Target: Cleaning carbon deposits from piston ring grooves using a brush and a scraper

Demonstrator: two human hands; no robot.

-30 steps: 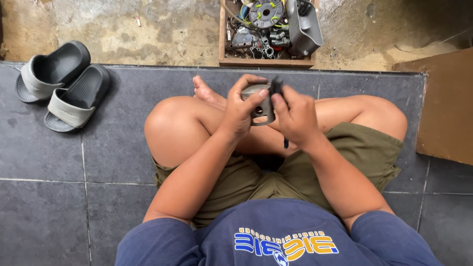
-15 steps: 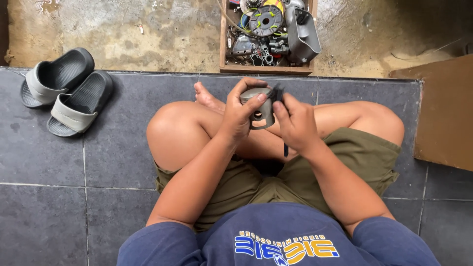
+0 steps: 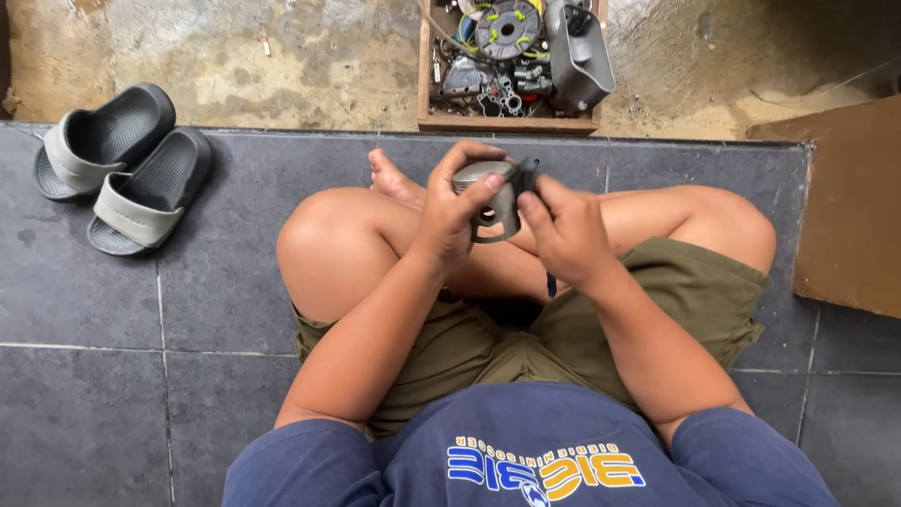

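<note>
Left hand (image 3: 450, 221) is curled around a grey metal piston (image 3: 490, 199), the fingers wrapped over its crown and the thumb laid on its side, so that the part is held above the crossed legs, over the grey tiled floor (image 3: 84, 404) near that floor's far edge. Right hand (image 3: 563, 235) is closed around a thin dark tool (image 3: 549, 282); one end of the tool is seen at the piston's right side, touching it, and the other end is seen below the palm. What kind of tool it is cannot be told.

One shallow wooden box (image 3: 507, 122), rectangular and brown, is set on the bare concrete beyond the far edge of the tiles. It is filled with metal engine parts, among them one round grey disc with yellow-green marks (image 3: 507, 28) and one grey plastic container (image 3: 577, 56) at the right end of the box; the smaller parts are too crowded to be counted.

Two grey slide sandals (image 3: 122, 178) are laid side by side at the far left edge of the tiled floor, touching each other. One flat brown board (image 3: 845, 207) is seen at the right edge, partly over the tiles. One blue, white and yellow print is carried on the navy shirt (image 3: 526, 451).
</note>
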